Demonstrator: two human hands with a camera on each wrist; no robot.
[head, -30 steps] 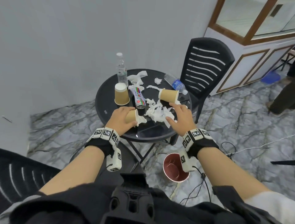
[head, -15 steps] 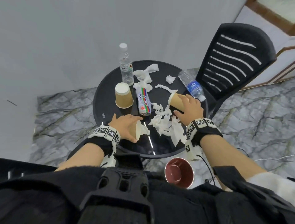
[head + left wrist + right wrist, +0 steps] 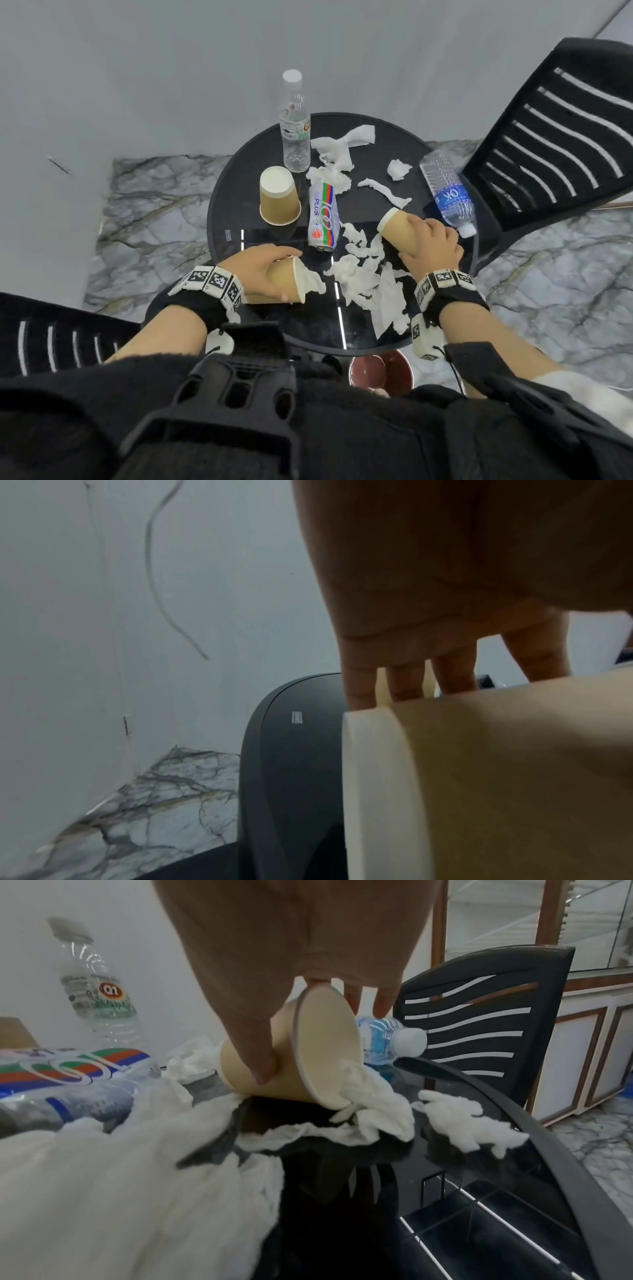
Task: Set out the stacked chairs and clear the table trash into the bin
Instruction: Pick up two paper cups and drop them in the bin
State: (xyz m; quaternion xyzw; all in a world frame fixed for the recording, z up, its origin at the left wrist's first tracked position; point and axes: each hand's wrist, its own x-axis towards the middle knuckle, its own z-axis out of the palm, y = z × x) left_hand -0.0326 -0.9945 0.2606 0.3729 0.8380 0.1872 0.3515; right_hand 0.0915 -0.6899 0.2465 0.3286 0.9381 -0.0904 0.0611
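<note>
My left hand [image 3: 263, 274] grips a brown paper cup [image 3: 286, 284] lying on its side at the near left of the round black table [image 3: 363, 329], with white tissue [image 3: 311, 282] sticking out of its mouth. In the left wrist view the fingers [image 3: 404, 680] curl over that cup [image 3: 496, 777]. My right hand [image 3: 433, 245] grips a second paper cup [image 3: 399, 229], tilted, base pointing away. In the right wrist view my thumb [image 3: 253, 1047] and fingers hold this cup [image 3: 318, 1047] over crumpled tissues [image 3: 377, 1104]. A reddish bin [image 3: 380, 375] stands on the floor under the table's near edge.
On the table are an upside-down paper cup [image 3: 279, 195], a lying drink can [image 3: 323, 219], an upright bottle [image 3: 294, 126], a lying water bottle [image 3: 448, 195] and scattered tissues [image 3: 366, 284]. A black chair [image 3: 555, 137] stands at the right, another [image 3: 51, 342] at the near left.
My right hand moved from the tissue pile onto the far paper cup and took hold of it. The left hand kept its cup. The head view came closer and tilted down.
</note>
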